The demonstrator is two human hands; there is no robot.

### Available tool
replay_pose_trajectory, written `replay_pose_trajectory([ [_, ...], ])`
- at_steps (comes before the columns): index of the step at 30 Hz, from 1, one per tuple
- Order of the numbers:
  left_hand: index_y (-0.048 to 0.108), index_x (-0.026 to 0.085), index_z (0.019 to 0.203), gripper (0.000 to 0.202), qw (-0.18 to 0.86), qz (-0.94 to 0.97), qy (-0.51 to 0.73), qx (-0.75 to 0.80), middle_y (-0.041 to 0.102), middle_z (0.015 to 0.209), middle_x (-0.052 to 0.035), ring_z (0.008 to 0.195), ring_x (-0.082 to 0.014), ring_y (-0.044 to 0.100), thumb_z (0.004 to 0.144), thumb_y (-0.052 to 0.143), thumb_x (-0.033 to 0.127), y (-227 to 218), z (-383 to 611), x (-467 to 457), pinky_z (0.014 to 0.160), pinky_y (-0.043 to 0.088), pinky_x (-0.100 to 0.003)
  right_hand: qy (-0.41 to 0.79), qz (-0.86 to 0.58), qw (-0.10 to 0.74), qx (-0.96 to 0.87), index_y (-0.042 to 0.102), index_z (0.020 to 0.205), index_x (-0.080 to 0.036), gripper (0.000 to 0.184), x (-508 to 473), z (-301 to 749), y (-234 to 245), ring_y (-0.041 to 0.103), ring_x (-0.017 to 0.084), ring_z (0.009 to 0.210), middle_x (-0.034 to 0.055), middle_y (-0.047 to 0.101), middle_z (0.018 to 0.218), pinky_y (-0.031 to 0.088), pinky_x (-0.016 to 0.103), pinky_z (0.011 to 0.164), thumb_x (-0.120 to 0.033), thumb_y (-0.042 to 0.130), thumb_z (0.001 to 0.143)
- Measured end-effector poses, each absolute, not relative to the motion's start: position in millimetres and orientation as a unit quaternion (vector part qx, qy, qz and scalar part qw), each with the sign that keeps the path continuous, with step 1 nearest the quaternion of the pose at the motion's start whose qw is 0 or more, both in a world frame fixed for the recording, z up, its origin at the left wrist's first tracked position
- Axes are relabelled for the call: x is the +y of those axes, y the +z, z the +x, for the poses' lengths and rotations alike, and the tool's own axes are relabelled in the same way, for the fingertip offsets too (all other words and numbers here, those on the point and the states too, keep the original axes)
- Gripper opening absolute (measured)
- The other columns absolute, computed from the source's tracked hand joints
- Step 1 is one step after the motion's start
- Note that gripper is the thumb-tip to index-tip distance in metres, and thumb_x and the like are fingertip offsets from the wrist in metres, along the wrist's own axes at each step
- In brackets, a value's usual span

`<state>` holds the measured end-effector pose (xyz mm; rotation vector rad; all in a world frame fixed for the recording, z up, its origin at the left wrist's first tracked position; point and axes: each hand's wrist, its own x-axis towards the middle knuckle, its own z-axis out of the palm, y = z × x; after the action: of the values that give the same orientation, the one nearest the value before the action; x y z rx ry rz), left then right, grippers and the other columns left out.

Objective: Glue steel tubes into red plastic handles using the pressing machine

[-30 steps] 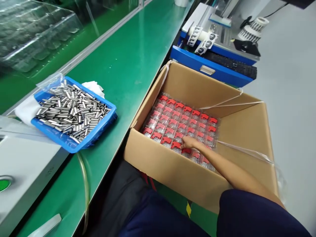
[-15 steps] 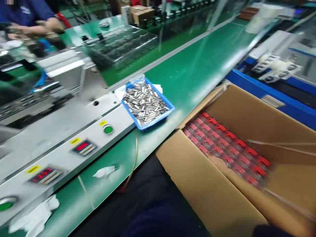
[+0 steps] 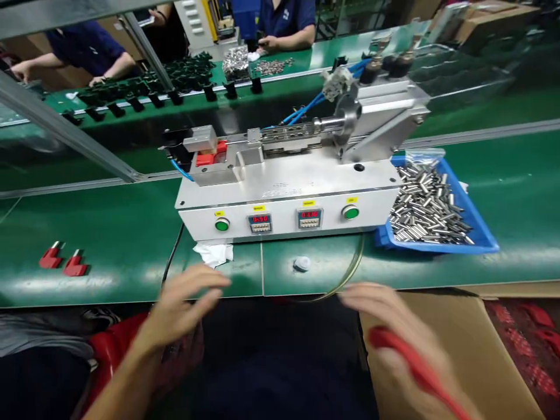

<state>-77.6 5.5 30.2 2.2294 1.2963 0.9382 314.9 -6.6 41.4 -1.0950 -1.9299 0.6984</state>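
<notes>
Red plastic part [image 3: 409, 364] sits clenched in the right hand [image 3: 389, 338]; the left hand [image 3: 181, 309] is open and empty. Two similar parts [image 3: 50, 257] lie near the front edge of the surface [image 3: 131, 245]; further parts [image 3: 520, 344] lie in the carton [image 3: 437, 350].

Long green-topped assembly bench [image 3: 118, 216] runs across front. Bright blue plastic tray [image 3: 437, 248] at its right, heaped with short steel tubes [image 3: 426, 204]; clear plastic bag [image 3: 422, 155] at tray's far rim. Crumpled white cloth [image 3: 213, 254] on bench top. Beyond, on second green bench [image 3: 280, 73], row of black moulded parts [image 3: 175, 81]. Co-worker in navy shirt [image 3: 284, 17] at far bench, second co-worker in navy shirt [image 3: 85, 52] to left. Brown cardboard cartons [image 3: 490, 17] at upper right.
</notes>
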Motion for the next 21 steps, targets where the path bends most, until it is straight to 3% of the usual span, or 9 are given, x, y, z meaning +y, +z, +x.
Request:
replay_pose_trajectory([
  [2, 0.071, 0.019, 0.123, 0.024, 0.325, 0.798, 0.351, 0.368, 0.075, 0.101, -0.0084, 0.084, -0.0187, 0.071, 0.110, 0.057, 0.031, 14, -34, 6, 0.078, 0.058, -0.029, 0.343, -0.326, 0.405, -0.782, 0.071, 0.130, -0.024, 0.042, 8, 257, 42, 0.069, 0.026, 0.118, 0.0132, 0.073, 0.120, 0.058, 0.040, 0.105, -0.054, 0.047, 0.114],
  [3, 0.071, 0.017, 0.122, 0.027, 0.365, 0.791, 0.361, 0.332, 0.074, 0.097, -0.0091, 0.081, -0.0191, 0.069, 0.110, 0.057, 0.037, 8, -16, 4, 0.075, 0.058, -0.029, 0.368, -0.288, 0.416, -0.781, 0.068, 0.134, -0.023, 0.043, 13, 235, 40, 0.067, 0.025, 0.121, 0.0129, 0.072, 0.122, 0.056, 0.041, 0.108, -0.054, 0.045, 0.114],
  [7, 0.071, 0.016, 0.096, 0.041, 0.453, 0.708, 0.420, 0.343, 0.067, 0.077, -0.0058, 0.069, -0.0180, 0.062, 0.108, 0.060, 0.053, -6, 14, -5, 0.063, 0.052, -0.026, 0.421, -0.256, 0.444, -0.749, 0.064, 0.138, -0.023, 0.045, 19, 188, 29, 0.064, 0.025, 0.123, 0.0126, 0.068, 0.126, 0.057, 0.042, 0.108, -0.056, 0.046, 0.113],
  [14, 0.070, 0.015, 0.096, 0.027, 0.573, 0.594, 0.447, 0.344, 0.064, 0.079, -0.0021, 0.069, -0.0135, 0.057, 0.101, 0.075, 0.042, -23, 0, -7, 0.066, 0.049, -0.023, 0.472, -0.322, 0.372, -0.732, 0.068, 0.137, -0.025, 0.034, 19, 189, 10, 0.069, 0.025, 0.116, 0.0114, 0.069, 0.125, 0.060, 0.040, 0.100, -0.044, 0.057, 0.112],
  [17, 0.069, 0.015, 0.092, 0.030, 0.612, 0.549, 0.454, 0.342, 0.061, 0.080, -0.0016, 0.071, -0.0134, 0.055, 0.099, 0.077, 0.042, -32, -4, -5, 0.068, 0.048, -0.023, 0.457, -0.330, 0.372, -0.738, 0.072, 0.130, -0.025, 0.025, 26, 195, 11, 0.072, 0.023, 0.105, 0.0095, 0.072, 0.117, 0.061, 0.036, 0.090, -0.034, 0.066, 0.108],
  [19, 0.067, 0.015, 0.088, 0.034, 0.620, 0.510, 0.466, 0.370, 0.059, 0.080, -0.0013, 0.070, -0.0128, 0.054, 0.098, 0.078, 0.045, -38, -12, -3, 0.067, 0.047, -0.023, 0.430, -0.351, 0.390, -0.735, 0.076, 0.115, -0.023, 0.014, 30, 200, 12, 0.072, 0.021, 0.093, 0.0072, 0.074, 0.104, 0.060, 0.032, 0.080, -0.023, 0.066, 0.106],
  [21, 0.065, 0.014, 0.085, 0.037, 0.608, 0.468, 0.486, 0.418, 0.057, 0.076, -0.0006, 0.067, -0.0119, 0.053, 0.096, 0.079, 0.047, -44, -21, 0, 0.064, 0.045, -0.022, 0.374, -0.392, 0.447, -0.712, 0.074, 0.098, -0.021, 0.015, 33, 207, 10, 0.069, 0.018, 0.080, 0.0045, 0.071, 0.090, 0.057, 0.029, 0.071, -0.013, 0.063, 0.104],
])
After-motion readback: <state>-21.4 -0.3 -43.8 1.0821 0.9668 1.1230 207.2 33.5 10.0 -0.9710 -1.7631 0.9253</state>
